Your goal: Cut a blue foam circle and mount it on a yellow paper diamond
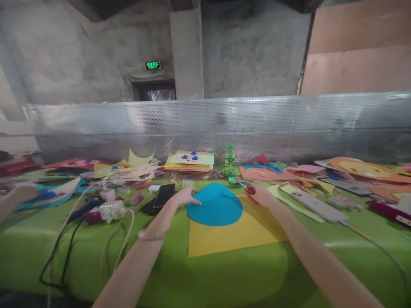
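A blue rounded paper shape (215, 207) lies on a yellow sheet (236, 233) on the green table (205, 273). My left hand (186, 196) pinches the blue shape's left edge, fingers closed on it. My right hand (261, 195) grips red-handled scissors (248, 189) at the shape's upper right, with the blades pointing away to the left. A pale bracelet (150, 234) rings my left wrist.
A green bottle (229, 161) stands behind the blue shape. Two dark phones (160, 198) lie left, a pale phone (317, 206) with a cable right. Stacks of coloured paper (189, 161) line the back edge. Cables and a white lump (111, 210) sit left. Another person's arm (14, 199) enters far left.
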`<state>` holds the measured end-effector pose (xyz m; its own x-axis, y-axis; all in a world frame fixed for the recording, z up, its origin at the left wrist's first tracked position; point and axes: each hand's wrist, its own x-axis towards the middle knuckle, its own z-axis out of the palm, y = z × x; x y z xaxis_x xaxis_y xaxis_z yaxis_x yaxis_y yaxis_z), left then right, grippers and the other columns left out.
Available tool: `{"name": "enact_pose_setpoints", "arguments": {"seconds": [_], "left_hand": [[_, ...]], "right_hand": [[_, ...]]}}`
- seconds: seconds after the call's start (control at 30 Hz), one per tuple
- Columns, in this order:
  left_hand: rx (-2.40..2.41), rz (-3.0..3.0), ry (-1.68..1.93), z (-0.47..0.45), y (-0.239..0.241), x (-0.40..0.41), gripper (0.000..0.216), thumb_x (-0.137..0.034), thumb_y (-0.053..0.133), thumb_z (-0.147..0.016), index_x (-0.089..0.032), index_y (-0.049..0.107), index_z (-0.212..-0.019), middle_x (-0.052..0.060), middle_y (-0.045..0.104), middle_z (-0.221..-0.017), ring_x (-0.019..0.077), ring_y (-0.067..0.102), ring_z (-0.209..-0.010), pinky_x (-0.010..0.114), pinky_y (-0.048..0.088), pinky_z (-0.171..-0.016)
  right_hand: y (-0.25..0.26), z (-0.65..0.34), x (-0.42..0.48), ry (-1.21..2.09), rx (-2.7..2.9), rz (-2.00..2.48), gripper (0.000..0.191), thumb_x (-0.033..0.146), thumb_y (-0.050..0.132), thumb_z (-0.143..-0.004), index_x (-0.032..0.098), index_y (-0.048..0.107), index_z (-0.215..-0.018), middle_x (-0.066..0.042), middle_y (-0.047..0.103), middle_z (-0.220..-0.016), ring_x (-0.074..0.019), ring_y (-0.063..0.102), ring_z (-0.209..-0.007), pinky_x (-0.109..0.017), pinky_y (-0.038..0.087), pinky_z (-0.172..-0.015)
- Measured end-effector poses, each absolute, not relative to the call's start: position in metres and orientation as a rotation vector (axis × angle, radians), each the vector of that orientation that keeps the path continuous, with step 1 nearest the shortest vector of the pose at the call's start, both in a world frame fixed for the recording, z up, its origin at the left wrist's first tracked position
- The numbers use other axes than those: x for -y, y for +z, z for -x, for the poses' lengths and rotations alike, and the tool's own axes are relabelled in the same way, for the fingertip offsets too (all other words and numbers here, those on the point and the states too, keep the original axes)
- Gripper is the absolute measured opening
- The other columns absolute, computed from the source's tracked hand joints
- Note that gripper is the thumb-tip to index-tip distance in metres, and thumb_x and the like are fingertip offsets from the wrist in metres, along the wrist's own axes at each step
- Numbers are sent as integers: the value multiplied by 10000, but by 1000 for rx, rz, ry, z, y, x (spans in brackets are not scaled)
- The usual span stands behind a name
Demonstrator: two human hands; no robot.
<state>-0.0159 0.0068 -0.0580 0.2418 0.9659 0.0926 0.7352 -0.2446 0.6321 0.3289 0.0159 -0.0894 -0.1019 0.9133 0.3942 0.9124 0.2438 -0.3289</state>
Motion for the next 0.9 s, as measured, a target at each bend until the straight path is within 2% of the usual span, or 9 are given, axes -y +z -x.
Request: {"name": "enact_pose_setpoints", "arguments": {"seconds": [0.17, 0.3, 0.43, 0.7, 0.9], "left_hand": [[-1448, -2043, 820, 15, -50, -4, 542, -427, 741, -522, -178, 637, -991, 104, 635, -1115, 306, 589, -997, 346, 471, -794], [-1408, -2007, 937, 13, -44, -3, 504, -487, 654, -634, -174, 611, -1026, 101, 646, -1092, 287, 616, -942, 333, 497, -736], [-1383, -1902, 1119, 12, -41, -3, 553, -509, 633, -663, -184, 582, -1107, 114, 608, -1167, 296, 599, -982, 358, 497, -756], [-1262, -1701, 1298, 10, -34, 1, 508, -511, 616, -692, -185, 616, -1082, 93, 614, -1168, 296, 586, -1015, 392, 474, -825], [-1219, -1716, 1272, 11, -34, 2, 511, -495, 610, -716, -203, 589, -1135, 87, 587, -1209, 292, 574, -1035, 401, 473, -841]], "right_hand": [[-88, -328, -14, 11, 1945, 1647, 182, 353, 513, -773, 178, 522, -722, -75, 634, -703, -193, 570, -636, -253, 327, -539], [-83, -325, -12, 116, 1815, 1542, 168, 348, 544, -754, 183, 532, -787, -72, 652, -795, -194, 593, -716, -264, 383, -607], [-80, -323, -12, 275, 1661, 1362, 223, 313, 586, -697, 172, 537, -863, -67, 649, -848, -197, 592, -794, -286, 423, -682], [-75, -320, -4, 638, 1632, 1181, 179, 245, 545, -631, 171, 492, -785, 14, 560, -639, -112, 528, -515, -222, 410, -467], [-67, -309, 11, 798, 1680, 1108, 130, 235, 528, -622, 177, 445, -702, 53, 476, -556, -77, 488, -448, -191, 376, -416]]}}
